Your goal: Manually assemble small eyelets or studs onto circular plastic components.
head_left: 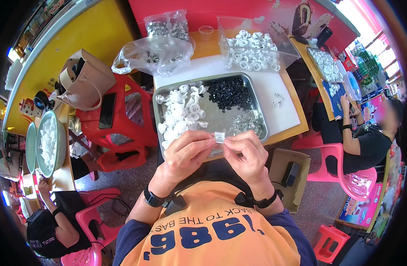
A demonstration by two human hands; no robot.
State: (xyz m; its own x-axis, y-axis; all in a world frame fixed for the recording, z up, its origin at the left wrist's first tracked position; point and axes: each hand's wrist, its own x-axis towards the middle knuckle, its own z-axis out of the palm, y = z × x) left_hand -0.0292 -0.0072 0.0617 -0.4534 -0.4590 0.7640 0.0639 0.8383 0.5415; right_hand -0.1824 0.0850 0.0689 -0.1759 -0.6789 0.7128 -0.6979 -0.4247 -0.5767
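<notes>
Between my two hands, over the near edge of a metal tray (262, 103), is a small white plastic part (219, 137). The fingertips of my left hand (186, 153) pinch its left side. My right hand (248, 154) grips the right side with thumb and forefinger. In the tray lie a heap of white plastic parts (181, 108) on the left, a pile of small black pieces (230, 94) at the far right and small clear or silvery pieces (247, 125) at the near right. Finer detail of the held part is too small to make out.
Behind the tray stand a clear bin (253, 48) of white ring-like parts and clear bags (168, 51) of metallic-looking pieces. A red stool (119, 106) carries a handbag and a phone. Co-workers sit left and right; an open cardboard box (296, 177) lies below right.
</notes>
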